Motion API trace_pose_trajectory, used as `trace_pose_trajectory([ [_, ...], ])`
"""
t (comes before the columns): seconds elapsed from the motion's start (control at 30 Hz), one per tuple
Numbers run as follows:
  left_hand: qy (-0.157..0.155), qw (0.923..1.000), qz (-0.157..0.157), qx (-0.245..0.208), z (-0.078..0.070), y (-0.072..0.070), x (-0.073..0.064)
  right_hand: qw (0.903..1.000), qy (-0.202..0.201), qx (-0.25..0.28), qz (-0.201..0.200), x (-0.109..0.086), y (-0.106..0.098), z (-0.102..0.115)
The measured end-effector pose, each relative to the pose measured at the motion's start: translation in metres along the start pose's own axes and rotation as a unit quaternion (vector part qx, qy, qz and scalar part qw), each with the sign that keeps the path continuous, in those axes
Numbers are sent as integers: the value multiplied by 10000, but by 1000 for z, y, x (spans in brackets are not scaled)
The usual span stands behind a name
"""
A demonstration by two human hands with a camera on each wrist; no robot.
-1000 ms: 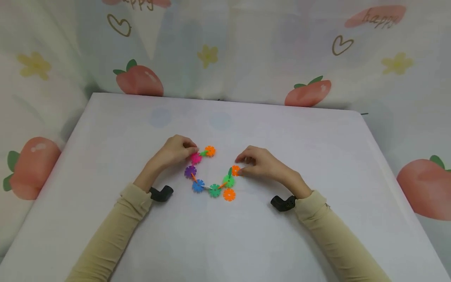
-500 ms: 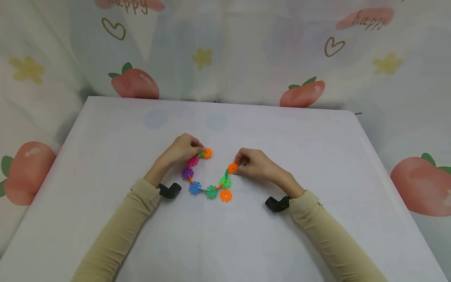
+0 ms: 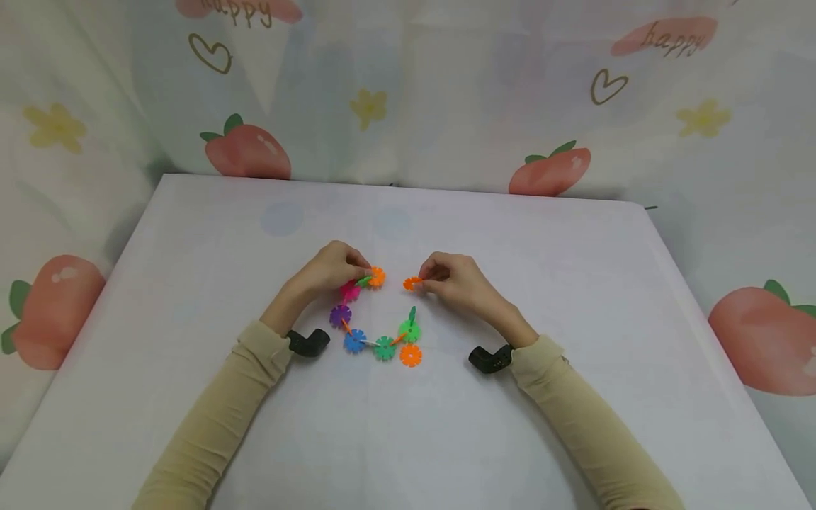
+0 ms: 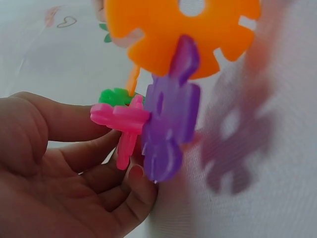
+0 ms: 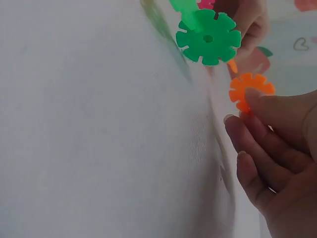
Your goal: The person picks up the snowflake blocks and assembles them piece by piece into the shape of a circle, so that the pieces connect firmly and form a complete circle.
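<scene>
Toothed plastic snowflake discs, slotted into a curved chain [image 3: 354,341], span the middle of the table. My left hand [image 3: 331,268] holds the chain's upper left end, fingertips at a green disc [image 4: 113,96]; an orange disc [image 3: 377,277] sits just beyond them. A pink disc [image 4: 121,115] and purple disc [image 4: 171,116] hang beside that hand. My right hand [image 3: 460,282] pinches a separate orange disc [image 5: 251,89] by thumb and finger, apart from the chain. Below it the chain's other end, a dark green disc [image 5: 208,38], stands edge-up on a light green disc [image 3: 410,331].
Another orange disc [image 3: 411,355] lies by the light green disc; I cannot tell whether they join. White cloth covers the table [image 3: 408,439]. A printed curtain [image 3: 446,106] rises behind it. Black wrist cameras [image 3: 309,343] sit at both cuffs.
My right hand has taken hold of the orange disc beside the chain's right end and moved it up and left, away from the dark green disc. My left hand has shifted right along the chain.
</scene>
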State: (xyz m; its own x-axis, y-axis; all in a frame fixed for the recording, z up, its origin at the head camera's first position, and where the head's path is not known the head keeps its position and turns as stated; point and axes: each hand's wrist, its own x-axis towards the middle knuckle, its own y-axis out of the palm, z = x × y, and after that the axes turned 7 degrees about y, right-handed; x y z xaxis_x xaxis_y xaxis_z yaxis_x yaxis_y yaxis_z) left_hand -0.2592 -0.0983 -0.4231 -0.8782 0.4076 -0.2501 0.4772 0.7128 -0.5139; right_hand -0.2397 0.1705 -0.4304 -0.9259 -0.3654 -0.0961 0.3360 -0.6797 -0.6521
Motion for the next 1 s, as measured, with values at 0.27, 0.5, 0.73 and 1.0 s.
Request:
trace_pose_trajectory([
  [0.27,-59,9997,84,-207,2,-5,0,9979,-540,-19,-351,11,15,8],
  [0.5,-152,9989,112,-424,4,-8,1,9926,-1051,24,-610,19,26,14],
  [0.73,-214,9981,108,-570,4,-9,1,9882,-1235,-10,-903,21,33,16],
  [1.0,-258,9970,109,-721,5,-11,0,9872,-1257,-11,-985,24,39,17],
])
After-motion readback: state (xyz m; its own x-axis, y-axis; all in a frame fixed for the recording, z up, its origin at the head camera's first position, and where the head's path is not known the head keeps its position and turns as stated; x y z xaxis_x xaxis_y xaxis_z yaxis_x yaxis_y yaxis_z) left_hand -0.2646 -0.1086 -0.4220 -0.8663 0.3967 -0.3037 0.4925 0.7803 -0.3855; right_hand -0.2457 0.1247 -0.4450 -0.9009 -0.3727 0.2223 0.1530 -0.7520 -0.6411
